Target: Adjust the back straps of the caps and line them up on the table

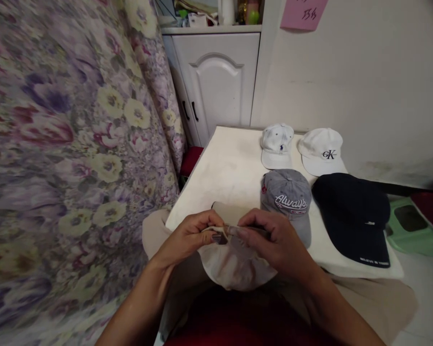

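Observation:
Between my hands, over my lap at the table's near edge, is a pale beige cap [234,269]. My left hand [193,235] pinches the band at the cap's opening, thumb against fingers. On the other side my right hand [270,238] grips the same edge, its thumb close to the left one. A small dark tag or buckle [220,238] shows by my left thumb; the exact kind is unclear. Just beyond my right hand sits a grey cap [288,192] with white "Always" lettering. Part of the beige cap's far side is hidden by my fingers.
On the cream table [209,178] also lie a white cap with a small dark emblem [277,144], a white CK cap [321,151] and a navy cap [353,211]. A floral curtain [75,144] hangs left. A green stool [411,226] stands right, a cabinet [220,86] behind.

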A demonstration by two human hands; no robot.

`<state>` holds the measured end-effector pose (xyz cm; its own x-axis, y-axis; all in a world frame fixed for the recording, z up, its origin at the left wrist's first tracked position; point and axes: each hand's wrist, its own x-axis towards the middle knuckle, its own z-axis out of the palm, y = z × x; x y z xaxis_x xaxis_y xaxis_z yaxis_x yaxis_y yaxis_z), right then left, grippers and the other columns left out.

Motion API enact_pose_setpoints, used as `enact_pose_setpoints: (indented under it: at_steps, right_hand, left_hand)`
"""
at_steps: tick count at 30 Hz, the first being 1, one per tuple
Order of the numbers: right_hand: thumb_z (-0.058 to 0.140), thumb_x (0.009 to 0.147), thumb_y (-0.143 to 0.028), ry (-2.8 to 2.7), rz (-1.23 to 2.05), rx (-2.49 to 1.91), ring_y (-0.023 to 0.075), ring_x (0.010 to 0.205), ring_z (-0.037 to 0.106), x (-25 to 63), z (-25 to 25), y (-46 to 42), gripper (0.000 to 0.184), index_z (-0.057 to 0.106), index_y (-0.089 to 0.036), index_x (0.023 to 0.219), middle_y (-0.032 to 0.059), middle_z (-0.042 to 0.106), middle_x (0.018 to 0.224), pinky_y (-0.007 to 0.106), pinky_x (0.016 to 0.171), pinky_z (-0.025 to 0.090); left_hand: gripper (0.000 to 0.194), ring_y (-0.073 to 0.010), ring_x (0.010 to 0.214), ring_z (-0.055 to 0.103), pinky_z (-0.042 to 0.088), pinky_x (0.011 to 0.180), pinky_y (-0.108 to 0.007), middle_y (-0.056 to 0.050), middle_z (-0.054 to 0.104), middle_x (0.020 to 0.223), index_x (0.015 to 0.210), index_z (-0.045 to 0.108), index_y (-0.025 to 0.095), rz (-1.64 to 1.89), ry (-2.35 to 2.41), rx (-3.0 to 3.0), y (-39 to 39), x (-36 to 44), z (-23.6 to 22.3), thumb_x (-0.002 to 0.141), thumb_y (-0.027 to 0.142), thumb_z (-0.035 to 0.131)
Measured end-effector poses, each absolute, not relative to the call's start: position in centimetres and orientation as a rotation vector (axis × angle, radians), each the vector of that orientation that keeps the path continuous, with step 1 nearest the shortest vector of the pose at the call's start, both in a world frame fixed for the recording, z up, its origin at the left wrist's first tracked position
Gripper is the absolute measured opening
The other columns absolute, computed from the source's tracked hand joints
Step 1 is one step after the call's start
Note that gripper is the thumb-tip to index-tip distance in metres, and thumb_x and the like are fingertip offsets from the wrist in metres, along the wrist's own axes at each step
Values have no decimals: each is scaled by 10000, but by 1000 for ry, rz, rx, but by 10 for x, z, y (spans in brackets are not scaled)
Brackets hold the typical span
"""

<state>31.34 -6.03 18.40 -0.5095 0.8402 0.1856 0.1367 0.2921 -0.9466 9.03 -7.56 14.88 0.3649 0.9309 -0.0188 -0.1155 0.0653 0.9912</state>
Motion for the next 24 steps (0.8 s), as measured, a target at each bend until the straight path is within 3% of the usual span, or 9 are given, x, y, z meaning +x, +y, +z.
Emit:
enact_pose_setpoints:
  at_steps: [24]
  right_hand:
    - [593,888,-254,-1844,1320,-873,110,598,520,305,174,-57,119,634,-190,797,-23,611,662,236,562,382]
  left_hand:
    - [196,-91,646,486,356,589,-198,13,580,728,824,658,134,1008,890,1233,-72,93,145,809,304,756]
